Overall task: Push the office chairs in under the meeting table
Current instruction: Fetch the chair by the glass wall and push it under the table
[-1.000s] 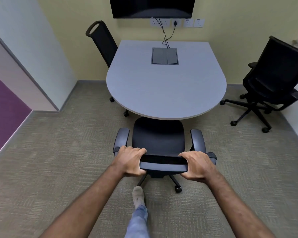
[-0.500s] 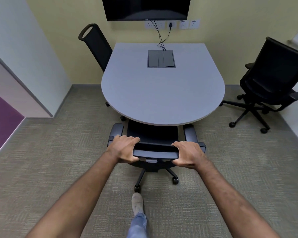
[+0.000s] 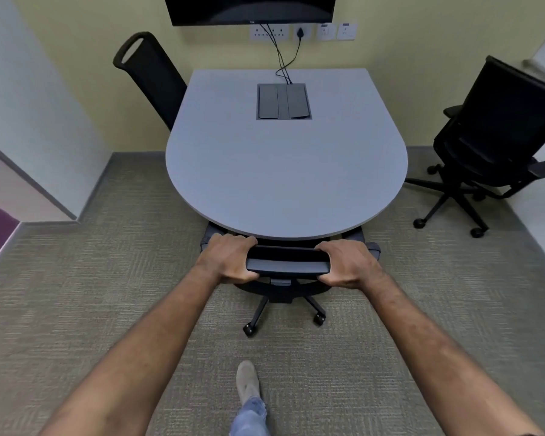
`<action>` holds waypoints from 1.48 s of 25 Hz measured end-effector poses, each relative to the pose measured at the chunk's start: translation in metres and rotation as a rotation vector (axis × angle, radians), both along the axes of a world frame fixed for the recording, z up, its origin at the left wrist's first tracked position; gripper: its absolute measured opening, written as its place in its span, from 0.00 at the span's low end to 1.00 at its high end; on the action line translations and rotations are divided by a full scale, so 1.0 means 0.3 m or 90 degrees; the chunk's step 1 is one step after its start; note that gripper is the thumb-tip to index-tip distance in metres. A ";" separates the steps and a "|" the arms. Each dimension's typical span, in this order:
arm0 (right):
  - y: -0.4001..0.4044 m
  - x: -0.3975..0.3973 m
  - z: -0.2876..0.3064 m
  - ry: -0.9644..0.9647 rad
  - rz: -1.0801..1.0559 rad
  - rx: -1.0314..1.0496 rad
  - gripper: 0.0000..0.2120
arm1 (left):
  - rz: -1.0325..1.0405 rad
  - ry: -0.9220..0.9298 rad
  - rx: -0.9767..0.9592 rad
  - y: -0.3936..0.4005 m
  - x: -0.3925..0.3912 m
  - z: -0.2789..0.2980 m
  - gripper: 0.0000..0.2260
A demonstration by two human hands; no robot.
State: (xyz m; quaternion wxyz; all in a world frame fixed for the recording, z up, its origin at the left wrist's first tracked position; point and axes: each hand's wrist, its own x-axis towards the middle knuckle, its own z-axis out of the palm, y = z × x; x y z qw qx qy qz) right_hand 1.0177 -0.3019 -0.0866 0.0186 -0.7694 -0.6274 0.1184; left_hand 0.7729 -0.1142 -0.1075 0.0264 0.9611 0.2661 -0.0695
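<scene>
Foot [image 3: 248, 382] in a pale sock, bottom centre of the frame, on the grey-beige carpet [image 3: 76, 309], with a blue jeans cuff [image 3: 250, 416] just below it. My two bare forearms run up from the lower corners toward the centre.

Left hand [image 3: 230, 261], centre frame: fingers curled over the top of the near chair's backrest [image 3: 288, 262], thumb underneath, closed around its left end. Right hand [image 3: 346, 264]: same grip, wrapped around the right end of the backrest.

Near chair [image 3: 283, 287], black, on castors: seat hidden beneath the rounded front edge of the meeting table [image 3: 283, 171]; backrest just in front of that edge; two base legs and two wheels visible on the carpet below my hands. Armrest tips show either side, partly under the table edge.

Meeting table, centre frame: grey top, rounded toward me, straight at the far end against the wall. A dark cable hatch [image 3: 283, 101] is set into the top in the upper middle.

Second chair [image 3: 153, 73], upper left: black mesh back with a loop handle, standing close against the table's left side.

Third chair [image 3: 497, 136], right edge: black, with armrests, standing well apart from the table, turned away toward the right.

Wall, top of frame: dark screen [image 3: 249, 7], a row of sockets [image 3: 302, 31] below it, and two cables [image 3: 282, 61] dropping to the hatch.
</scene>
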 end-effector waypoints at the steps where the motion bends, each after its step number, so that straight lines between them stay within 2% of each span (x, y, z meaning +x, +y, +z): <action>1: 0.013 0.014 -0.001 0.000 0.003 0.000 0.38 | 0.000 -0.001 0.003 0.010 0.010 0.000 0.39; 9: 0.066 0.042 -0.018 -0.016 0.020 0.003 0.31 | -0.002 -0.003 0.002 0.061 0.022 0.010 0.39; 16: 0.072 0.056 -0.017 -0.033 0.025 0.003 0.34 | 0.008 -0.005 -0.002 0.054 0.034 0.011 0.39; 29: 0.085 0.064 -0.049 -0.049 0.026 0.025 0.34 | 0.017 -0.015 -0.003 0.065 0.034 0.007 0.32; 37: 0.033 0.035 -0.032 -0.041 0.001 0.001 0.34 | 0.010 0.003 0.007 0.024 0.024 0.022 0.32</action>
